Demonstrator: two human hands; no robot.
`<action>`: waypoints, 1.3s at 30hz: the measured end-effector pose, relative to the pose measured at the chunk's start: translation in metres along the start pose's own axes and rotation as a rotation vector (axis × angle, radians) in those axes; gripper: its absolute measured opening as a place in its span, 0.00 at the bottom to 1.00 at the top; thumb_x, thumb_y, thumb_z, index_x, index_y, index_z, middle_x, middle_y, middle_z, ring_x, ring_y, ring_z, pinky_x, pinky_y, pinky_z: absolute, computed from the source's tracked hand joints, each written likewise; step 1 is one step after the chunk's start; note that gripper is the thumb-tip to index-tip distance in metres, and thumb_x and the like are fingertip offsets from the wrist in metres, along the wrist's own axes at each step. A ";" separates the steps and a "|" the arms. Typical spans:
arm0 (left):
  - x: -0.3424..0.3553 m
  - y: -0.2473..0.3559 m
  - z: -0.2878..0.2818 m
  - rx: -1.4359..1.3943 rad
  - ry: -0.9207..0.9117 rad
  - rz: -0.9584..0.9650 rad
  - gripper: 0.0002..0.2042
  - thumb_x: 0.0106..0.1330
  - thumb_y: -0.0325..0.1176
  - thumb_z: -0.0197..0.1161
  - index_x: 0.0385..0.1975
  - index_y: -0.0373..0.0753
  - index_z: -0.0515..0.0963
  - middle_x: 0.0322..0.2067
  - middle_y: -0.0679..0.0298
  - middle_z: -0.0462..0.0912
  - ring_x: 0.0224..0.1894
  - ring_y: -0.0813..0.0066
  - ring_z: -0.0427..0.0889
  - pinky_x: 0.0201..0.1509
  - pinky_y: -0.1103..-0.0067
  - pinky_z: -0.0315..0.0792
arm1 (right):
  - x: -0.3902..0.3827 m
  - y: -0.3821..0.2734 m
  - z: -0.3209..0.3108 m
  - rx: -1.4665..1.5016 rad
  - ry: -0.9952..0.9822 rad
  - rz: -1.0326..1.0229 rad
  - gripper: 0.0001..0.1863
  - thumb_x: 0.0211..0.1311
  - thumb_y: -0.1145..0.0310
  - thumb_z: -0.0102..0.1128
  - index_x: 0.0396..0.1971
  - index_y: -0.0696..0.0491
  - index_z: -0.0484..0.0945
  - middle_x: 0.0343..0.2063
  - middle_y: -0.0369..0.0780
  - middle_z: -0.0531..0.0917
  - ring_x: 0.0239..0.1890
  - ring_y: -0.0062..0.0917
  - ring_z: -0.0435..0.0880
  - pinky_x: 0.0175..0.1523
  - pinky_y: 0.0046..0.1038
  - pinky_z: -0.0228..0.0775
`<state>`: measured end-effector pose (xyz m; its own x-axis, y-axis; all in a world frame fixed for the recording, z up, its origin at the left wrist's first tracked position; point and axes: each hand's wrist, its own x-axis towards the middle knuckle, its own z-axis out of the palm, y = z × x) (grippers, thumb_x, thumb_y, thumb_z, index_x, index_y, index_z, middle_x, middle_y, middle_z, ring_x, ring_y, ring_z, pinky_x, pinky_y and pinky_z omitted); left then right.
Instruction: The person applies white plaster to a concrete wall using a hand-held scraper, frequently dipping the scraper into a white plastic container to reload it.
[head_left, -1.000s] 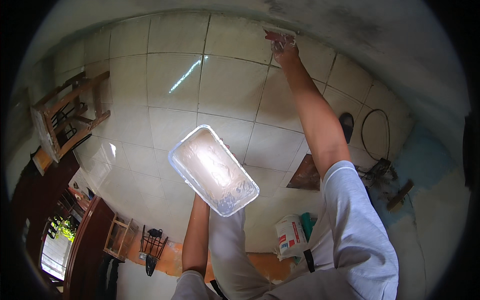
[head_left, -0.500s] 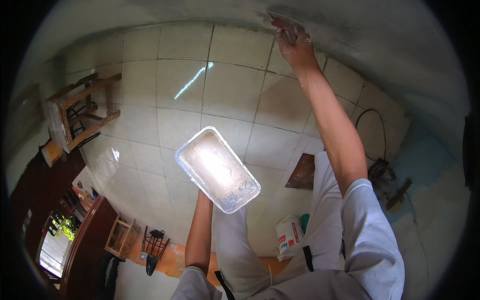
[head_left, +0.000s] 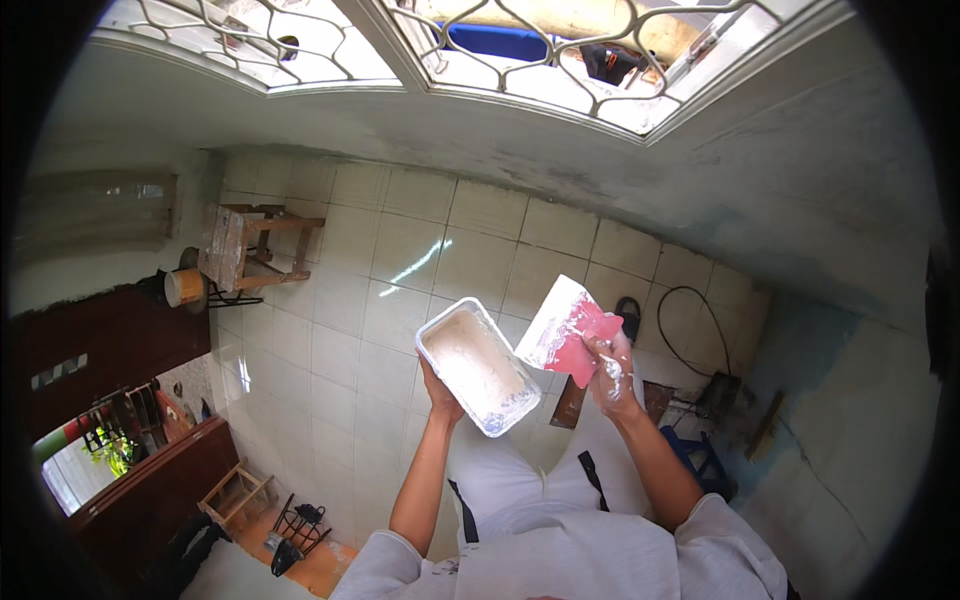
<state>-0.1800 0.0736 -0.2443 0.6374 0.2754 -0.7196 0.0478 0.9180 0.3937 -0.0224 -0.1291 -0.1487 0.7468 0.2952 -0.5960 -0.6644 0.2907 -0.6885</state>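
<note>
A white rectangular tub with pale, creamy paste inside rests in my left hand. My fingers wrap its left side, and the rest of the grip is hidden under it. My right hand, smeared with white, is closed around a red-handled scraper. The scraper's wide blade is coated in white paste and tilts up to the left, close beside the tub's right rim. The grey wall stands ahead of me.
White-framed windows with curly grilles sit above the wall. Wooden stools stand at the left, near a dark red door. On the tiled floor lie a looped cable and a sandal; a dark blue stool is at right.
My right hand has come down from the wall with the scraper, back beside the tub. The tub has shifted slightly right. The view has tipped up, bringing the windows in.
</note>
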 end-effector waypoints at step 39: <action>-0.067 0.007 0.119 -0.131 -0.734 0.215 0.31 0.70 0.57 0.35 0.66 0.44 0.52 0.61 0.59 0.62 0.63 0.66 0.62 0.68 0.68 0.58 | -0.158 -0.129 0.122 -1.295 -0.401 -0.630 0.18 0.49 0.85 0.51 0.44 0.69 0.70 0.30 0.61 0.78 0.32 0.52 0.80 0.40 0.42 0.71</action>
<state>-0.1302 0.0275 -0.1254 0.9709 0.2333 -0.0538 -0.1964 0.9047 0.3779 -0.0588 -0.1026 0.0847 0.6927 0.7181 -0.0672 0.4025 -0.4622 -0.7902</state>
